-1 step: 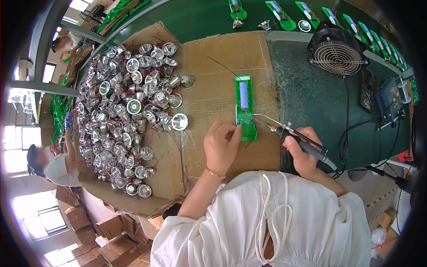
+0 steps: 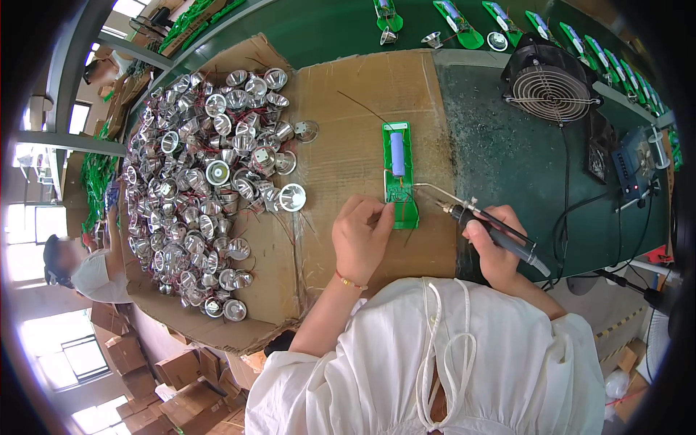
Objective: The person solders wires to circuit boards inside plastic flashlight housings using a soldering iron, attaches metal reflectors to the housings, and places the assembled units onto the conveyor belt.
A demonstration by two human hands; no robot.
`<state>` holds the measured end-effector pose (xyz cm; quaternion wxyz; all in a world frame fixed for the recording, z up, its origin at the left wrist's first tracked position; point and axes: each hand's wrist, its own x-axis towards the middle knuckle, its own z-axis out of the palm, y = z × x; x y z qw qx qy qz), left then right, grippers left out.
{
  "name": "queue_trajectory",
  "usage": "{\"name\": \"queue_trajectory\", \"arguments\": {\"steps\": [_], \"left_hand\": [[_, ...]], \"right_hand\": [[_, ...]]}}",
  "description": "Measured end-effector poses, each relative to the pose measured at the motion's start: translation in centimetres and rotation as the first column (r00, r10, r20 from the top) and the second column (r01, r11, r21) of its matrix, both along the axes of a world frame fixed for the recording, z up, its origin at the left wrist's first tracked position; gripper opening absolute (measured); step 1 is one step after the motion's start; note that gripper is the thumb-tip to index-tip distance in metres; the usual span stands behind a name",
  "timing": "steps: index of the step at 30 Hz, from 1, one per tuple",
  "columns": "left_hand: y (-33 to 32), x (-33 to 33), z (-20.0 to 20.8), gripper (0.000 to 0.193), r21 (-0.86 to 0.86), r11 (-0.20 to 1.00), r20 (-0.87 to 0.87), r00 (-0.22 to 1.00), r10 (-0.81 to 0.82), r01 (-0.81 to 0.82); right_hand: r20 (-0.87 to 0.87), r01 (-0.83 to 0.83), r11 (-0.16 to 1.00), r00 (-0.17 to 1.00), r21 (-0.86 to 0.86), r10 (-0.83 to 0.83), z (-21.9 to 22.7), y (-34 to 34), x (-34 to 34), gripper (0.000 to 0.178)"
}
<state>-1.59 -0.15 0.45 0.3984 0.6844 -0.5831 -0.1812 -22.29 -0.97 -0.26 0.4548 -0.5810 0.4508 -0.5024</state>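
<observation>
A green plastic housing [image 2: 407, 217] lies on the cardboard in front of me, with a purple cylindrical battery cell [image 2: 397, 154] inside and a small circuit board [image 2: 397, 195] below the cell. My left hand [image 2: 359, 235] is at the housing's lower left edge, thumb and forefinger pinched together; what lies between them is too small to make out. In my right hand [image 2: 491, 254] is a soldering iron [image 2: 513, 249] with a thin metal solder-feed tube [image 2: 444, 194] along it. The tube's end reaches the right side of the circuit board; the iron's tip is just right of the housing.
Many silver reflector cups [image 2: 217, 172] with red wires fill a cardboard box on the left. A black fan [image 2: 549, 94] stands at the far right, near a blue soldering station [image 2: 632, 167] with cables. More green housings [image 2: 459, 25] line the back. Another person [image 2: 98, 275] is at the left.
</observation>
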Motion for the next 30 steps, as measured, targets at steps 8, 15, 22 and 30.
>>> {"name": "queue_trajectory", "arguments": {"steps": [8,15,22,30], "left_hand": [[0.0,0.0,0.1,0.011,0.023,1.000,-0.054,0.998,0.012,-0.010],[0.1,1.2,0.1,0.011,0.164,0.983,-0.253,0.967,-0.041,0.084],[-0.1,1.3,0.1,0.011,0.195,0.974,-0.242,0.968,-0.064,0.113],[-0.4,1.3,-0.2,0.013,0.190,0.979,-0.241,0.970,-0.032,0.079]], "right_hand": [[0.061,0.010,0.999,0.998,0.038,-0.012,-0.6,0.2,-0.2,0.017],[0.075,-0.050,0.998,0.996,0.039,0.047,-0.5,-0.1,0.2,0.016],[0.079,-0.054,0.995,0.996,0.088,0.047,-0.1,-0.4,1.4,0.016],[0.078,-0.067,0.992,0.995,0.108,0.059,-0.8,-0.7,1.6,0.015]]}}
